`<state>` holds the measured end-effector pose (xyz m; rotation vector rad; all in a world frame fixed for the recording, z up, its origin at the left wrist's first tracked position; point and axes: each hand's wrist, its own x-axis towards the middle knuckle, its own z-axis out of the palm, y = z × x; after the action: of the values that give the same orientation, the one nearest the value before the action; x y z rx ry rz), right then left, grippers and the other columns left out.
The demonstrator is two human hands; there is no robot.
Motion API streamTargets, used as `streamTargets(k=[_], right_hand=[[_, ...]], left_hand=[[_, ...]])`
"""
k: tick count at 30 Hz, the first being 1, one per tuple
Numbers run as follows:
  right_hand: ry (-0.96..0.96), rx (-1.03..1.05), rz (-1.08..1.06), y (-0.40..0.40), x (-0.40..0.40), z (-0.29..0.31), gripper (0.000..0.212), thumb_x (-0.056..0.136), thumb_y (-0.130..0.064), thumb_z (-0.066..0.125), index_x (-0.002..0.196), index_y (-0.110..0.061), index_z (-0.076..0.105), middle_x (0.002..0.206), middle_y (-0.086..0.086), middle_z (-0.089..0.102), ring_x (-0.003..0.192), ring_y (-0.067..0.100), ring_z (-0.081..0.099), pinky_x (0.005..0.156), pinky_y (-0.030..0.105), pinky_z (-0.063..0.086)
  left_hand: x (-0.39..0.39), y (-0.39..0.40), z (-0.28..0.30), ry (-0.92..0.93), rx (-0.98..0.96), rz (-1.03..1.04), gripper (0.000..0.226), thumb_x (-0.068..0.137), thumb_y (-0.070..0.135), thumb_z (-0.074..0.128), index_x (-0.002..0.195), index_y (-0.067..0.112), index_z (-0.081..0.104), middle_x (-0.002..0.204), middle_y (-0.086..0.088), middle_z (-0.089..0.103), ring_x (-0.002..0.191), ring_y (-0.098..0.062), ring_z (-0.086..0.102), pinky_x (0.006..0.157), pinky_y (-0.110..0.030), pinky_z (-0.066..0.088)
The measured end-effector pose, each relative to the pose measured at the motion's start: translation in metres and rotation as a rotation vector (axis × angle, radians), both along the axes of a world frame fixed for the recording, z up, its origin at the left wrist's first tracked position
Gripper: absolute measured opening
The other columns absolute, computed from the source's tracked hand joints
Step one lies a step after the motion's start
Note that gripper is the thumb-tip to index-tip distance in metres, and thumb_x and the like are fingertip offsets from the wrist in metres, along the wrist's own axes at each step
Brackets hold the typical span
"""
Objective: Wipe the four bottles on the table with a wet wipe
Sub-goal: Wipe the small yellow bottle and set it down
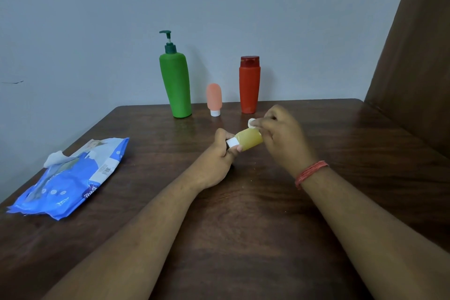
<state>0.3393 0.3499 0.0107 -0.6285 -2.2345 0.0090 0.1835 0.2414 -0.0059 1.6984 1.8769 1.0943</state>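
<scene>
A blue pack of wet wipes point(70, 178) lay at the left of the brown wooden table point(243, 226), its flap raised and a white wipe point(54, 157) sticking up from the opening. At the back of the table, near the wall, a tall green pump bottle point(175, 85) stood upright. Just to its right, apart from it, a small pink bottle point(214, 98) stood on its white cap, and further right a red bottle point(249, 85) with a flip cap stood upright.

In front of these three, above the table, the left hand point(219, 156) held a small yellow bottle point(249, 140) lying nearly on its side. The fingers and thumb of that hand were curled round the bottle's white cap end, which pointed left. The right hand point(280, 134) came over the other end of the yellow bottle, its fingers bent and pressed together on a small white piece of wipe point(251, 122) at the bottle's upper side. Whether the wipe touched the bottle was hard to tell. A red thread band point(310, 174) circled the right wrist.
</scene>
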Motion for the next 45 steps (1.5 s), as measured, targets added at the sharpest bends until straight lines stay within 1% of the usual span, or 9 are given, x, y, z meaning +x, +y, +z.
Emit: streamTargets(k=[7, 10, 13, 17, 22, 27, 34, 39, 45], right_hand=[[-0.140, -0.055, 0.152, -0.017, -0.004, 0.006, 0.008, 0.090, -0.018, 0.071, 0.089, -0.019, 0.063, 0.087, -0.009, 0.047, 0.074, 0.009, 0.047, 0.057, 0.019, 0.032], [-0.116, 0.029, 0.057, -0.008, 0.001, 0.005, 0.011, 0.092, -0.012, 0.066, 0.102, -0.013, 0.071, 0.094, 0.003, 0.055, 0.081, 0.017, 0.053, 0.064, 0.024, 0.039], [-0.071, -0.039, 0.086, -0.009, 0.001, 0.005, 0.012, 0.095, -0.021, 0.062, 0.100, -0.013, 0.069, 0.095, -0.002, 0.055, 0.083, 0.012, 0.052, 0.065, 0.025, 0.045], [-0.185, 0.054, 0.183, -0.018, -0.006, 0.003, 0.014, 0.094, -0.023, 0.062, 0.102, -0.018, 0.072, 0.096, -0.002, 0.054, 0.082, 0.011, 0.048, 0.062, 0.025, 0.042], [0.025, -0.019, 0.029, 0.001, 0.000, 0.002, 0.015, 0.093, -0.009, 0.062, 0.102, -0.008, 0.074, 0.096, 0.006, 0.058, 0.083, 0.016, 0.052, 0.068, 0.036, 0.052], [-0.079, 0.103, 0.236, -0.014, -0.008, -0.003, 0.014, 0.088, -0.004, 0.069, 0.100, -0.009, 0.074, 0.097, 0.004, 0.060, 0.089, 0.019, 0.058, 0.072, 0.031, 0.052], [0.156, 0.002, -0.012, 0.005, 0.002, 0.003, 0.011, 0.092, -0.009, 0.064, 0.093, -0.001, 0.071, 0.091, 0.007, 0.060, 0.085, 0.015, 0.055, 0.071, 0.032, 0.049], [-0.071, 0.185, 0.203, -0.013, -0.008, -0.002, 0.018, 0.083, 0.001, 0.070, 0.099, -0.007, 0.074, 0.099, 0.005, 0.064, 0.092, 0.022, 0.057, 0.077, 0.029, 0.049], [0.062, 0.021, -0.087, 0.016, 0.008, 0.005, 0.019, 0.087, -0.001, 0.067, 0.105, -0.004, 0.073, 0.096, 0.010, 0.063, 0.090, 0.025, 0.059, 0.073, 0.027, 0.044]], left_hand=[[0.000, -0.001, 0.000, 0.029, 0.028, 0.009, 0.017, 0.106, 0.029, 0.047, 0.111, 0.017, 0.036, 0.086, 0.002, 0.046, 0.074, -0.008, 0.042, 0.058, -0.015, 0.036], [-0.002, 0.000, 0.000, 0.040, 0.024, 0.021, 0.016, 0.105, 0.029, 0.047, 0.114, 0.021, 0.036, 0.089, 0.000, 0.048, 0.074, -0.009, 0.044, 0.063, -0.023, 0.038], [-0.005, 0.000, -0.001, 0.007, 0.014, 0.031, 0.014, 0.105, 0.031, 0.047, 0.113, 0.024, 0.037, 0.092, -0.003, 0.051, 0.077, -0.010, 0.046, 0.070, -0.032, 0.041], [-0.005, -0.002, 0.001, -0.057, 0.014, 0.029, 0.015, 0.106, 0.031, 0.046, 0.113, 0.021, 0.039, 0.094, 0.001, 0.053, 0.081, -0.006, 0.048, 0.070, -0.026, 0.041], [-0.003, 0.000, 0.001, -0.130, 0.012, 0.045, 0.013, 0.106, 0.034, 0.044, 0.114, 0.024, 0.040, 0.092, 0.003, 0.055, 0.079, -0.003, 0.060, 0.074, -0.028, 0.044], [-0.007, 0.002, -0.006, -0.302, 0.065, 0.003, 0.015, 0.104, 0.040, 0.047, 0.105, 0.025, 0.043, 0.083, 0.005, 0.053, 0.061, 0.004, 0.053, 0.095, -0.059, 0.051], [-0.006, 0.004, -0.005, -0.241, 0.014, -0.015, 0.010, 0.106, 0.035, 0.044, 0.109, 0.026, 0.042, 0.081, 0.004, 0.052, 0.070, 0.000, 0.058, 0.097, -0.049, 0.053], [-0.007, 0.001, -0.006, -0.293, 0.057, 0.002, 0.015, 0.105, 0.035, 0.047, 0.107, 0.021, 0.043, 0.082, 0.003, 0.055, 0.076, -0.008, 0.057, 0.077, -0.039, 0.047], [-0.008, 0.004, -0.007, -0.297, 0.021, -0.039, 0.007, 0.106, 0.032, 0.046, 0.108, 0.025, 0.043, 0.083, 0.000, 0.052, 0.064, 0.000, 0.053, 0.100, -0.051, 0.052]])
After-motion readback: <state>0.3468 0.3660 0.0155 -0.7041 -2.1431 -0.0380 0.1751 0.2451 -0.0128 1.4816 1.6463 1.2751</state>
